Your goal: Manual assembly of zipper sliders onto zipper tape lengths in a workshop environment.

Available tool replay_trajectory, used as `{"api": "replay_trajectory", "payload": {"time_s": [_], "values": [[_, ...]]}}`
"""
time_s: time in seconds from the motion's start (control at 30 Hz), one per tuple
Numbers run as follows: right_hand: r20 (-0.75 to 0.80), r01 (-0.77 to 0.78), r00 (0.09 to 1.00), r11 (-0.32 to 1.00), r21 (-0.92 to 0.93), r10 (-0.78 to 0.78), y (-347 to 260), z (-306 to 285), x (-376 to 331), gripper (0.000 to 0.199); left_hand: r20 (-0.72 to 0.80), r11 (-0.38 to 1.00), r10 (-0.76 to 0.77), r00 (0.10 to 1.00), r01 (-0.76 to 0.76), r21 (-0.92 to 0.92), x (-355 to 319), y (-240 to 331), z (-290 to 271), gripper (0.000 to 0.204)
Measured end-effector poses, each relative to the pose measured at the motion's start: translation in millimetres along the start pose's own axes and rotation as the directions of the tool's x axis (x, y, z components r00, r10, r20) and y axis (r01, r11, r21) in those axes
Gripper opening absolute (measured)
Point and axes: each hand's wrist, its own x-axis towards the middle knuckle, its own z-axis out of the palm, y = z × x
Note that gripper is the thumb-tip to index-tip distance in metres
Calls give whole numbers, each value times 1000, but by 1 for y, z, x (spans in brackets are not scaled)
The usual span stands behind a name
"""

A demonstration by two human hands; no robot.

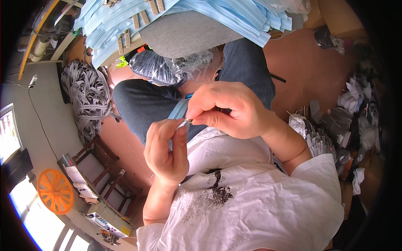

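Observation:
Both of my hands meet over my lap, fingertip to fingertip. My left hand (165, 148) pinches the end of a light blue zipper strip (179, 109) between thumb and forefinger. Coming in from the other side, my right hand (230, 108) is closed in a pinch on a small, shiny piece (189, 121) at that same end. It may be a zipper slider, but it is too small to tell. The strip runs up from the fingertips over my thigh and passes partly behind my right hand.
Ahead, many light blue zipper strips (226, 16) drape over a grey padded surface (188, 33), with tan clips (136, 21) on some. A tangled heap of grey tape (86, 96) lies to the left. Plastic-wrapped bundles (314, 134) crowd the right; a black bag (157, 67) sits beneath the surface.

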Motion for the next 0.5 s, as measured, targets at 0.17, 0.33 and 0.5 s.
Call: {"api": "replay_trajectory", "payload": {"time_s": [0.17,0.33,0.5], "values": [[-52,168,985,985,47,-166,-4,4,0,14,-38,981,195,980,-195,13,1,-1,-2,24],[-58,181,982,982,46,-178,-7,4,-2,16,-85,976,209,974,-213,-38,-2,0,-2,28],[-71,224,972,974,28,-222,-10,7,-3,16,-83,972,233,969,-235,-9,0,2,-4,27]]}}
